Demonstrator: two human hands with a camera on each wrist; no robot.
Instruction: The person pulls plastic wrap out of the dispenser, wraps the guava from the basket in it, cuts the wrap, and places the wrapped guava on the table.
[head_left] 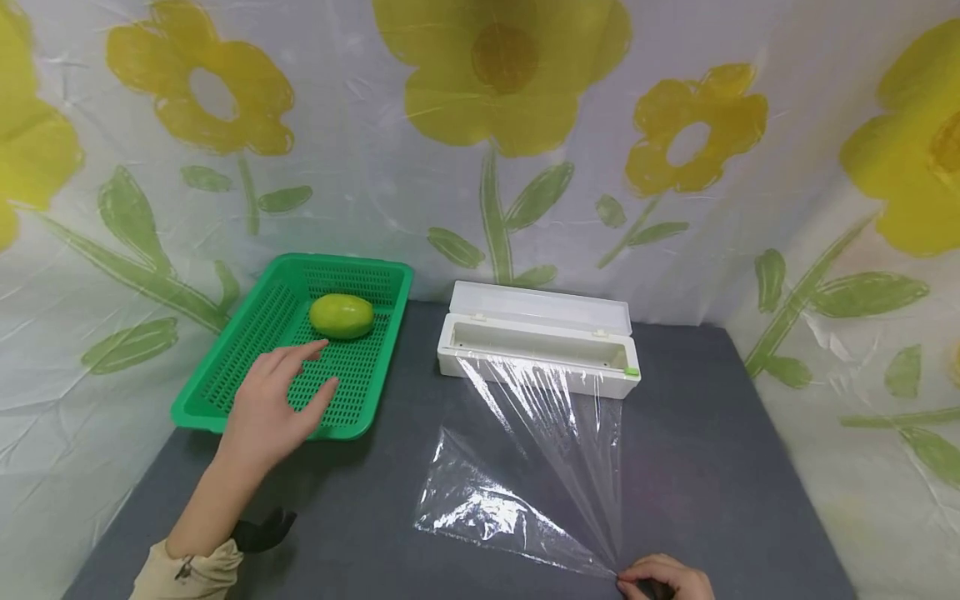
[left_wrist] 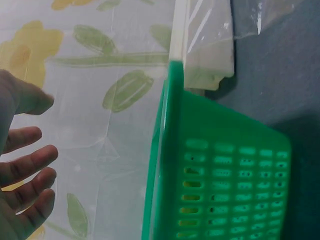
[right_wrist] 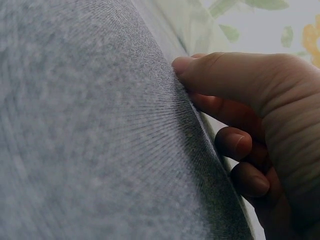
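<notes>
Clear plastic wrap point(head_left: 487, 508) stretches from the front edge of a white wrap dispenser point(head_left: 540, 379) toward the table's front. My right hand point(head_left: 667, 575) pinches its gathered corner between thumb and fingers; the right wrist view shows that hand point(right_wrist: 240, 110) from the side. Over the near part of a green plastic basket point(head_left: 386, 367) is my left hand point(head_left: 273, 404), fingers spread and holding nothing. A smooth yellow-green oval fruit point(head_left: 341, 316) lies in the basket, just beyond the fingertips. The left wrist view has the basket wall point(left_wrist: 225, 120) beside the hand point(left_wrist: 25, 165).
The dispenser's lid point(head_left: 540, 307) is flipped back against the flower-printed plastic curtain point(head_left: 360, 192). The curtain borders the dark grey table point(head_left: 705, 467) at the back and both sides. A black strap point(head_left: 264, 532) is on my left wrist.
</notes>
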